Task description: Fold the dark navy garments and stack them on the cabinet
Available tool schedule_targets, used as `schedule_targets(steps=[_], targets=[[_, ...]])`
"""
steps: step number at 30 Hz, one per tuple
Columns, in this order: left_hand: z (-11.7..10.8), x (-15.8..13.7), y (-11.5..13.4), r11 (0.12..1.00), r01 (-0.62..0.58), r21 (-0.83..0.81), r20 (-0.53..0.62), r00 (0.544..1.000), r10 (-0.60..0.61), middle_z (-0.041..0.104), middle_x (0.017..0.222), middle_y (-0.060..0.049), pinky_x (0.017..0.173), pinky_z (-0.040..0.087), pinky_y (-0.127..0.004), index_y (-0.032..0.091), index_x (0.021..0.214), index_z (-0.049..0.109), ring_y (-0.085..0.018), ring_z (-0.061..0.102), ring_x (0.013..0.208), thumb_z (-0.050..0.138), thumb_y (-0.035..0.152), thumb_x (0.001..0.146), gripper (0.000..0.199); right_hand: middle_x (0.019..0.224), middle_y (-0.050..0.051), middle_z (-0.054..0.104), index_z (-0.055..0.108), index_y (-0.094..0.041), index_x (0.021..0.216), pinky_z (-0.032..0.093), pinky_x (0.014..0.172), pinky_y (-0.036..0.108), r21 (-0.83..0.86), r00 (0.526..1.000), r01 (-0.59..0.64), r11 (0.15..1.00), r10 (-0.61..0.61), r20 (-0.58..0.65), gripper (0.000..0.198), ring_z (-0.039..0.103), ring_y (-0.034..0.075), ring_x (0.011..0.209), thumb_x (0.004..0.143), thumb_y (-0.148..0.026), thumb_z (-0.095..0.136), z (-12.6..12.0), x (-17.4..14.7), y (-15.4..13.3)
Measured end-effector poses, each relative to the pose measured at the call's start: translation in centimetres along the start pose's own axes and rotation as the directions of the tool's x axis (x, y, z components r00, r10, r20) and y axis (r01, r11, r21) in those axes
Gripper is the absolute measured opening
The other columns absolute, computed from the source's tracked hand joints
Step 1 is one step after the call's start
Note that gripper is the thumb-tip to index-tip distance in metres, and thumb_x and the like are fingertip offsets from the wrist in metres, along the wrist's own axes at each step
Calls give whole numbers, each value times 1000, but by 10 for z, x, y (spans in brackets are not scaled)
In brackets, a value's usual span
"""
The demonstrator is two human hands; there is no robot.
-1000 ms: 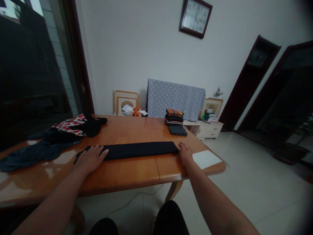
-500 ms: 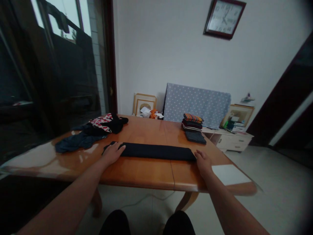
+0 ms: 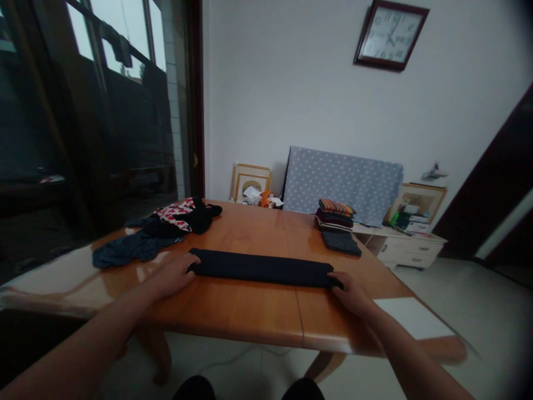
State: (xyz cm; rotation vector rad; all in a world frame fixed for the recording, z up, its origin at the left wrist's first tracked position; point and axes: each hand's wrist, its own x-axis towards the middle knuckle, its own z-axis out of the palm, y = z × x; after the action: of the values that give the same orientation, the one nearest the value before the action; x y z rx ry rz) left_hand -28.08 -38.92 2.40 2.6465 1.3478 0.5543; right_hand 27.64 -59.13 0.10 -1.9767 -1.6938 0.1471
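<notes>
A dark navy garment (image 3: 262,268), folded into a long narrow strip, lies flat across the wooden table in front of me. My left hand (image 3: 180,273) is closed on its left end, fingertips over the cloth's edge. At the opposite end, my right hand (image 3: 350,291) pinches the corner, with a bit of dark cloth showing by the fingers. What kind of garment it is, I cannot tell. Part of each end is hidden by the fingers.
A loose heap of clothes (image 3: 166,228) lies at the table's left. Toward the back right stands a stack of folded clothes (image 3: 335,215), a dark grey folded piece (image 3: 341,243) before it. A white sheet (image 3: 416,318) lies on the wooden table (image 3: 245,311) near the right edge.
My left hand has gone from resting on top of the strip to holding its left end. My right hand's fingers have closed on the right end. The view has shifted slightly.
</notes>
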Motion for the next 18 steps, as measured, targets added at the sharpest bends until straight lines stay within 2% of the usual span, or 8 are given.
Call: schedule_targets(steps=[5,8,11,15,18], targets=[[-1,7,-10,999,-14,-42,-27,1000,13,71,118,-5,105,44,-37,23,105,71,-25,63,114,47,34,83,34,124,10,68,72,-19,116,41,108,36,31,998,16,999,-17,61,39,62,23,117,85,-28,49,-8,8,10],[-11,16,-13,996,-17,-89,7,1000,18,72,111,-3,99,46,-34,25,104,70,-23,65,107,45,38,88,33,115,8,71,74,-22,109,44,102,36,32,996,17,999,-19,90,36,65,23,109,85,-32,50,-21,19,11],[-25,30,-10,993,-10,-121,35,999,14,72,105,-3,93,47,-33,24,104,67,-22,65,101,41,41,92,34,98,6,74,75,-23,94,48,89,34,26,994,3,1000,-6,109,27,66,24,97,83,-34,54,-38,34,3],[-41,60,-2,998,37,-54,31,999,-35,71,97,-3,86,48,-32,23,99,66,-23,65,95,40,40,91,32,73,4,68,68,-21,75,46,62,28,150,986,-152,977,139,95,22,62,19,68,82,-37,55,-53,61,-18],[-48,93,4,994,97,54,-4,995,-97,72,101,-3,85,47,-34,26,105,66,-24,65,97,40,38,91,31,62,4,62,58,-20,68,42,52,27,319,957,-288,903,281,67,23,56,15,53,83,-37,55,-51,86,-29]])
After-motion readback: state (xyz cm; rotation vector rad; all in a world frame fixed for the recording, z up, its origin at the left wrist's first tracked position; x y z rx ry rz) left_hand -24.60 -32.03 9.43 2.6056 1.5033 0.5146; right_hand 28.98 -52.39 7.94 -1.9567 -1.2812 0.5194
